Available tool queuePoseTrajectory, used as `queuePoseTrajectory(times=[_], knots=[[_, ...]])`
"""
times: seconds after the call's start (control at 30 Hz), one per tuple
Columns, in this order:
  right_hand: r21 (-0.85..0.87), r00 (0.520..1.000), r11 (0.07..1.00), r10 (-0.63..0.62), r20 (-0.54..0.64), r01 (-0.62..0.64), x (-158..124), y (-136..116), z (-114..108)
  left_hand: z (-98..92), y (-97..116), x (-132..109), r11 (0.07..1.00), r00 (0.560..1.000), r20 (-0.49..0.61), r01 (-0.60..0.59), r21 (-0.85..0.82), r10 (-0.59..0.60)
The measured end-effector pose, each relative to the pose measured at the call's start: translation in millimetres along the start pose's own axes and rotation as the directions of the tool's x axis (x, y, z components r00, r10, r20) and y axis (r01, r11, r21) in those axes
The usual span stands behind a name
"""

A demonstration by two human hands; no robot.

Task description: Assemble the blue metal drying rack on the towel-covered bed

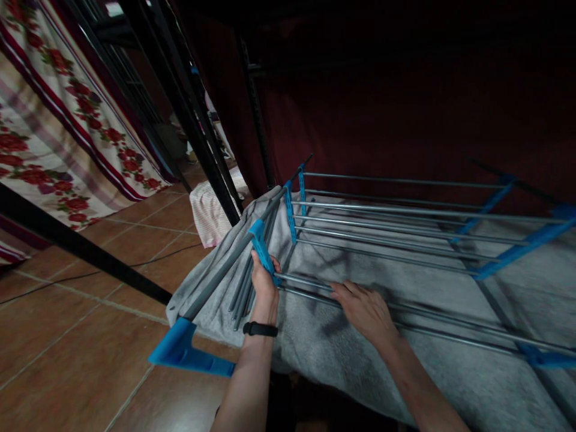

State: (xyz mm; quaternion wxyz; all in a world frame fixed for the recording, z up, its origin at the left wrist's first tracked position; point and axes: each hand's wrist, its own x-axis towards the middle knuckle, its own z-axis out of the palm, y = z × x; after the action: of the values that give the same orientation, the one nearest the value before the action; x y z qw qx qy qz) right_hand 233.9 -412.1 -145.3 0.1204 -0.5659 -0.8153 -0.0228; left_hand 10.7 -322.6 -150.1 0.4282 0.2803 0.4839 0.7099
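A person's left hand [264, 277] keeps a tight, closed grip round a blue plastic joint [260, 240] of a grey metal-rod clothes drying rack [387, 225], which lies across a grey fleece blanket [342, 354]. Just right of that grip, the right hand [365, 307] rests open and flat on the nearest rods, holding nothing. Below the grip, a folded bundle of grey rods [245, 288] slopes toward the terracotta tiled floor [67, 348]. Fingers could be pinched if the hinged wing swings shut. The blanket could also snag on the rods and drag.
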Motion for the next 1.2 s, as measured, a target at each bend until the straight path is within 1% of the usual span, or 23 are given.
queuePoseTrajectory(times=[0.13,0.33,0.57,0.8,1.07,1.2], knots=[[-0.015,1.000,1.000,0.021,0.008,-0.021,-0.1,-0.7,0.2,1.5,-2.1,0.7,1.000,1.000,-0.010,-0.002,-0.028,0.001],[-0.006,0.999,1.000,0.030,0.020,-0.030,-0.4,-1.2,-0.3,2.5,-8.4,2.3,1.000,0.999,-0.042,-0.023,-0.017,0.023],[0.023,0.999,0.999,0.028,0.032,-0.028,-0.6,-2.3,-2.4,3.4,-6.4,-0.3,0.999,0.998,-0.053,-0.038,-0.003,0.038],[0.025,0.999,0.999,0.041,0.028,-0.042,0.9,-2.7,-3.0,2.5,-8.0,0.8,0.997,0.996,-0.066,-0.047,0.057,0.051],[0.014,0.999,1.000,0.026,0.025,-0.026,0.9,-2.1,-3.3,2.1,-7.1,1.3,0.998,0.998,-0.037,-0.048,0.048,0.049],[0.010,0.999,0.999,0.033,0.027,-0.033,0.8,-2.3,-3.2,1.2,-7.2,1.5,0.999,0.999,-0.027,-0.027,0.034,0.028]])
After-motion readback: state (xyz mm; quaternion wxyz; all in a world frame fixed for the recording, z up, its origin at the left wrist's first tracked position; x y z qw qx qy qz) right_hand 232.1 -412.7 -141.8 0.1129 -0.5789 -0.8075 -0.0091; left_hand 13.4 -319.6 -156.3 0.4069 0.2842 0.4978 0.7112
